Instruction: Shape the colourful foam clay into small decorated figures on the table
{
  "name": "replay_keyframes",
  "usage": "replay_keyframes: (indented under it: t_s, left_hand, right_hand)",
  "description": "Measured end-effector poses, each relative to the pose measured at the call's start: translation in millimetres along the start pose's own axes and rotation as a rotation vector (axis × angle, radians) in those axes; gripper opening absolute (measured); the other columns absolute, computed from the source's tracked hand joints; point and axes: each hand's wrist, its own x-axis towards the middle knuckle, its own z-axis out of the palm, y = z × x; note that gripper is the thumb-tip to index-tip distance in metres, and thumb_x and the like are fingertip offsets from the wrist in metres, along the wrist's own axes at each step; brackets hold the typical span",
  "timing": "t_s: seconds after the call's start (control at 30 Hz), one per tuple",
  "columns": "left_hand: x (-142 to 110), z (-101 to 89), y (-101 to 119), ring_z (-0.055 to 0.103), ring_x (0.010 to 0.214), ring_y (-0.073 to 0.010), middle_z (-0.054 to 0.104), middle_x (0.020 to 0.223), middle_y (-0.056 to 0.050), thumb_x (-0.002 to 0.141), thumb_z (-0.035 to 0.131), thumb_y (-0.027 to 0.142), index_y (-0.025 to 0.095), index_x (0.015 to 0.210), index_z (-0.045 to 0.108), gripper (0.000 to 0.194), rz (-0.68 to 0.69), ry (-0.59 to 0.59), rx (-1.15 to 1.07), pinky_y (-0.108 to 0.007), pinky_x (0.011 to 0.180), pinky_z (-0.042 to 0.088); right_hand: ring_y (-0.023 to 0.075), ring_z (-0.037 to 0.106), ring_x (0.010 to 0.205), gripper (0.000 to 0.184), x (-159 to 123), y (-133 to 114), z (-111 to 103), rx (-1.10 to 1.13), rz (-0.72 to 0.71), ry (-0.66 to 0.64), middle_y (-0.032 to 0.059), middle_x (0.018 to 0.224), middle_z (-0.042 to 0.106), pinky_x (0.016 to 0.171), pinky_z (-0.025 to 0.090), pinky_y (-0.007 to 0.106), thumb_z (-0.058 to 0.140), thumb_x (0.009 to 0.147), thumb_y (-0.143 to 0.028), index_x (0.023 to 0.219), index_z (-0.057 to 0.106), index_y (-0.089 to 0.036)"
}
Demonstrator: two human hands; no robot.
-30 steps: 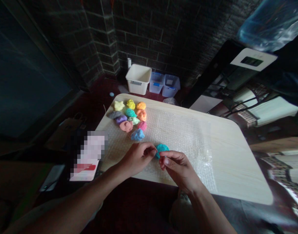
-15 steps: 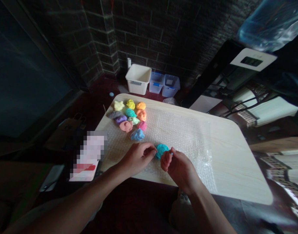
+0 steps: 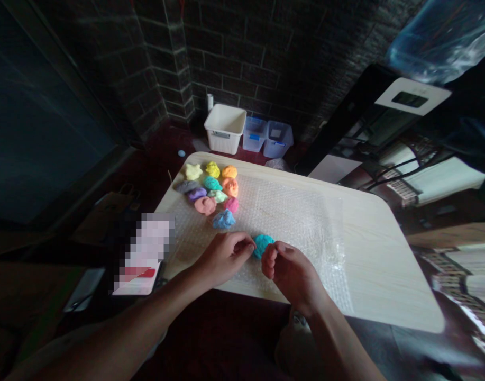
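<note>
Had the left hand (image 3: 226, 257) loosely curled, thumb and index tips close together at about 9 o'clock on a bumpy turquoise ball of clay-like stuff (image 3: 263, 245); couldn't tell touching from just beside, tbh. Had the right hand (image 3: 287, 267) half-curled around 4 o'clock of it, overlapping the edge from this angle. Couldn't make out anything inside those fingers, or how tight. Saw the ball on clear bubble wrap (image 3: 290, 206), a crumpled blue clay-like lump (image 3: 223, 219) up toward 10 o'clock.
</note>
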Motion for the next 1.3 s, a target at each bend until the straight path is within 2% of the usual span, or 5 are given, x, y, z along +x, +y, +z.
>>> replay_keyframes:
  t_s: [0.3, 0.63, 1.03, 1.17, 1.3]
  left_hand:
    - [0.5, 0.1, -0.6, 0.065, 0.07, -0.0159, 0.074, 0.079, -0.002, 0.097, 0.058, 0.028, 0.016, 0.09, 0.075, 0.022, 0.012, -0.004, -0.001, -0.027, 0.064, 0.042]
    - [-0.6, -0.4, 0.2, 0.061, 0.067, -0.0154, 0.071, 0.074, -0.001, 0.097, 0.055, 0.028, 0.017, 0.087, 0.074, 0.024, 0.002, -0.005, 0.03, -0.027, 0.062, 0.04]
    - [-1.2, 1.3, -0.1, 0.065, 0.072, -0.0153, 0.072, 0.077, -0.001, 0.096, 0.056, 0.028, 0.017, 0.088, 0.073, 0.022, 0.006, -0.004, -0.008, -0.026, 0.065, 0.043]
    - [-1.2, 1.3, -0.9, 0.065, 0.071, -0.0152, 0.072, 0.076, -0.001, 0.096, 0.057, 0.029, 0.017, 0.087, 0.073, 0.022, 0.015, 0.003, 0.001, -0.026, 0.065, 0.043]
    - [-1.4, 0.7, -0.5, 0.066, 0.072, -0.0154, 0.073, 0.078, -0.001, 0.096, 0.057, 0.028, 0.017, 0.089, 0.074, 0.021, 0.013, 0.004, -0.003, -0.026, 0.066, 0.044]
  right_hand:
    - [0.0107, 0.045, 0.062, 0.02, -4.0, 1.2, 2.3, -0.145, -0.073, 0.003, -0.0027, 0.068, 0.058, 0.06, 0.032, 0.025, 0.09, 0.077, -0.027, 0.078, 0.072, -0.02]
    - [0.0161, 0.055, 0.057, 0.044, 1.3, 4.3, -2.5, -0.159, -0.044, 0.119, 0.0023, 0.061, 0.062, 0.058, 0.042, 0.03, 0.062, 0.097, -0.05, 0.064, 0.058, -0.021]
    - [0.0195, 0.062, 0.073, 0.014, 6.7, -1.8, -22.2, -1.214, -0.456, 0.255, 0.007, 0.088, 0.07, 0.064, 0.048, 0.033, 0.071, 0.095, -0.035, 0.094, 0.072, -0.022]
    - [0.0273, 0.067, 0.099, 0.008, 14.7, 3.5, -26.6, -1.335, -0.611, 0.247, 0.0107, 0.107, 0.069, 0.084, 0.055, 0.043, 0.071, 0.094, -0.028, 0.098, 0.077, -0.025]
    - [0.0294, 0.067, 0.106, 0.012, 17.4, 7.8, -29.6, -1.345, -0.598, 0.239, 0.0117, 0.114, 0.069, 0.091, 0.057, 0.047, 0.07, 0.095, -0.026, 0.103, 0.079, -0.027]
